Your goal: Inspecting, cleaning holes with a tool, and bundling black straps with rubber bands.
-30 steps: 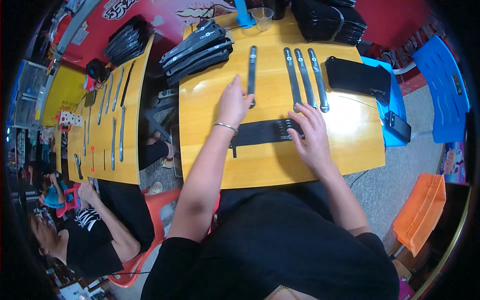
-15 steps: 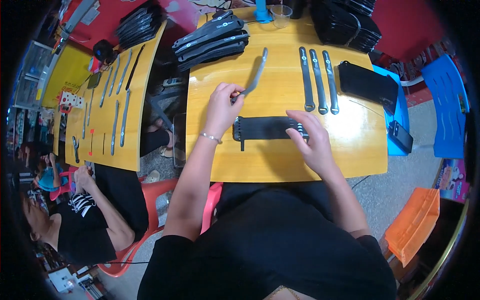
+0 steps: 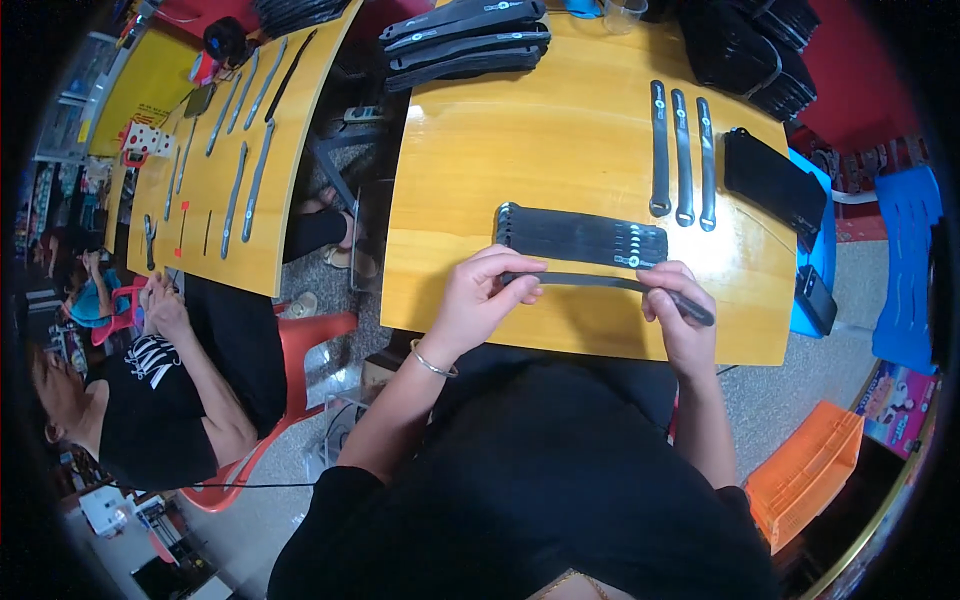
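Observation:
A dark grey strap [image 3: 590, 281] is stretched level between my two hands, near the front of the wooden table [image 3: 450, 190]. My left hand [image 3: 480, 300] pinches it close to its left end. My right hand [image 3: 683, 318] grips the other side, and a rounded end sticks out past the fingers. Just beyond the held strap lies a neat row of overlapping black straps [image 3: 570, 234], their ends lined up at left and pale marks at right. Farther right, three single straps [image 3: 682, 155] lie apart, side by side and pointing away from me.
Strap bundles [image 3: 465, 45] are piled at the far left, with black packs [image 3: 740, 60] at the far right. A black pouch [image 3: 770, 180] lies by the right edge, near a phone [image 3: 815, 300]. An orange crate [image 3: 805, 475] stands lower right. Left, a person [image 3: 170, 390] sits at another table.
The strap that hung from my left hand is now held level by both hands, nearer to me. My right hand has left the row of straps. The view has shifted.

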Action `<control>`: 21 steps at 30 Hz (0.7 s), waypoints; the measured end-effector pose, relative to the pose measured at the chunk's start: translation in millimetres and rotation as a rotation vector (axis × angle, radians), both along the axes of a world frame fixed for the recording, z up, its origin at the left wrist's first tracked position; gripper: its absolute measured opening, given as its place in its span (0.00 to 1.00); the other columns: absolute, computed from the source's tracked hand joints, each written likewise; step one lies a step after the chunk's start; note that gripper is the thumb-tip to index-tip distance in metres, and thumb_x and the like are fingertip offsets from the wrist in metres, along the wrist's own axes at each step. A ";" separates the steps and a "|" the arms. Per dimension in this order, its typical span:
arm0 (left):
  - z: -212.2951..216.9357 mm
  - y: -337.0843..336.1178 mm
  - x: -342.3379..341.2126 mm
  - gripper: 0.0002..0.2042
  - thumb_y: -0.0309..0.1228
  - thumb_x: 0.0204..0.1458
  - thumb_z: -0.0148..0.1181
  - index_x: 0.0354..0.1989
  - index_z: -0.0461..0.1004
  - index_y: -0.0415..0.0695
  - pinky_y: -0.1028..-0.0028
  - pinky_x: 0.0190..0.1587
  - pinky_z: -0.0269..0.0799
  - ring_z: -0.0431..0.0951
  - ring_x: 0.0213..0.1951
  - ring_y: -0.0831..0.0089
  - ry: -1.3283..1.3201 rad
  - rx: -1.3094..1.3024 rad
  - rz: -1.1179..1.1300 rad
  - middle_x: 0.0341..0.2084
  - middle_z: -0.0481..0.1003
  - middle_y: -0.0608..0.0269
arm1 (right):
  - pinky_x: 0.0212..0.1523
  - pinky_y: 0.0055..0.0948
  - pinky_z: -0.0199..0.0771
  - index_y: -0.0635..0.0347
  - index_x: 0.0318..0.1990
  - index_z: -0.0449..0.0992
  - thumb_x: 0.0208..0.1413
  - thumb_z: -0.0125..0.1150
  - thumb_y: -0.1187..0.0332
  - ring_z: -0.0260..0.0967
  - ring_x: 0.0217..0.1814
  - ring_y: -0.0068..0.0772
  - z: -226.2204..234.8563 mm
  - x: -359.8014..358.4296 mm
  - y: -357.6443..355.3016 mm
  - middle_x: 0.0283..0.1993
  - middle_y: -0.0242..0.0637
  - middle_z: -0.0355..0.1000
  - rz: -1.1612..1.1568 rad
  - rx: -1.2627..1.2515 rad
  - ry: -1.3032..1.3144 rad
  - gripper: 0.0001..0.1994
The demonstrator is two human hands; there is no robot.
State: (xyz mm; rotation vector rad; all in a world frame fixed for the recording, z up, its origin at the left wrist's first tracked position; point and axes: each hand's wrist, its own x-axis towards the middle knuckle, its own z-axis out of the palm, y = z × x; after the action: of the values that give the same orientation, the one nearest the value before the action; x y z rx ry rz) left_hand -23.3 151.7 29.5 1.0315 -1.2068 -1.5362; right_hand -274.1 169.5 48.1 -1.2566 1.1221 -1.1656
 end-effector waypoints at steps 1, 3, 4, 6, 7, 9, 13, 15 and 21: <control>-2.2 2.6 2.6 0.06 0.19 0.53 0.56 0.39 0.75 0.34 0.81 0.37 0.76 0.78 0.33 0.76 0.000 0.004 0.000 0.30 0.73 0.62 | 0.33 0.17 0.66 0.66 0.37 0.77 0.53 0.55 0.78 0.65 0.31 0.20 0.7 -1.2 2.9 0.39 0.36 0.69 -0.011 0.051 0.047 0.06; -5.3 6.6 8.3 0.08 0.19 0.54 0.55 0.41 0.73 0.33 0.80 0.37 0.77 0.78 0.33 0.75 0.032 0.100 0.026 0.32 0.72 0.61 | 0.35 0.17 0.66 0.66 0.37 0.77 0.52 0.57 0.78 0.66 0.32 0.21 -5.4 -5.9 9.6 0.38 0.35 0.69 -0.024 0.101 0.079 0.06; -6.6 7.7 12.7 0.08 0.19 0.54 0.55 0.41 0.73 0.33 0.80 0.37 0.77 0.78 0.33 0.75 0.031 0.102 0.025 0.32 0.72 0.61 | 0.36 0.18 0.65 0.66 0.37 0.77 0.51 0.58 0.78 0.66 0.32 0.22 -8.5 -7.0 12.2 0.37 0.34 0.68 -0.037 0.147 0.111 0.06; -10.0 8.7 20.6 0.09 0.19 0.55 0.53 0.43 0.72 0.34 0.78 0.39 0.77 0.79 0.35 0.71 -0.074 0.259 -0.029 0.36 0.73 0.58 | 0.37 0.18 0.65 0.65 0.37 0.77 0.50 0.59 0.77 0.66 0.33 0.22 -12.2 -6.7 16.5 0.36 0.33 0.68 -0.050 0.176 0.108 0.06; -13.6 9.2 21.9 0.09 0.19 0.55 0.53 0.43 0.72 0.34 0.78 0.39 0.77 0.79 0.35 0.71 -0.075 0.260 -0.028 0.36 0.73 0.58 | 0.38 0.19 0.65 0.65 0.36 0.77 0.49 0.60 0.77 0.66 0.33 0.21 -14.0 -6.5 17.4 0.35 0.31 0.69 -0.059 0.205 0.105 0.06; -19.8 9.8 23.7 0.08 0.19 0.55 0.52 0.44 0.71 0.35 0.78 0.39 0.77 0.80 0.33 0.72 -0.043 0.209 0.026 0.37 0.74 0.59 | 0.38 0.19 0.65 0.64 0.36 0.77 0.49 0.60 0.77 0.66 0.35 0.20 -19.0 -5.8 16.8 0.34 0.31 0.69 -0.064 0.140 0.117 0.06; -13.0 4.6 20.2 0.08 0.19 0.56 0.52 0.43 0.72 0.34 0.78 0.39 0.77 0.80 0.35 0.71 -0.035 0.158 0.050 0.37 0.73 0.59 | 0.38 0.18 0.65 0.64 0.36 0.76 0.50 0.61 0.77 0.67 0.35 0.19 -27.2 -13.0 16.0 0.34 0.30 0.70 -0.073 0.087 0.147 0.06; -10.4 2.9 20.5 0.08 0.19 0.56 0.51 0.43 0.72 0.33 0.78 0.40 0.77 0.79 0.36 0.70 -0.053 0.131 0.026 0.38 0.71 0.59 | 0.37 0.18 0.66 0.65 0.37 0.76 0.50 0.60 0.77 0.68 0.34 0.20 -25.9 -16.2 17.2 0.34 0.32 0.69 -0.093 0.183 0.098 0.06; -13.7 -1.9 23.1 0.09 0.17 0.56 0.50 0.44 0.72 0.31 0.78 0.41 0.77 0.79 0.36 0.69 -0.077 0.086 0.032 0.38 0.70 0.59 | 0.34 0.17 0.70 0.66 0.39 0.74 0.54 0.56 0.78 0.69 0.32 0.18 -27.9 -22.7 12.8 0.33 0.32 0.69 -0.134 0.218 -0.004 0.06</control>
State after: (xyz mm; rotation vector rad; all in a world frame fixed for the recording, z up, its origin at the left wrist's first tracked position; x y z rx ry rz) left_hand -0.2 149.8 15.8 1.1707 -1.1795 -1.5468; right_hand -296.9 182.3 20.2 -1.0246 1.3087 -1.1099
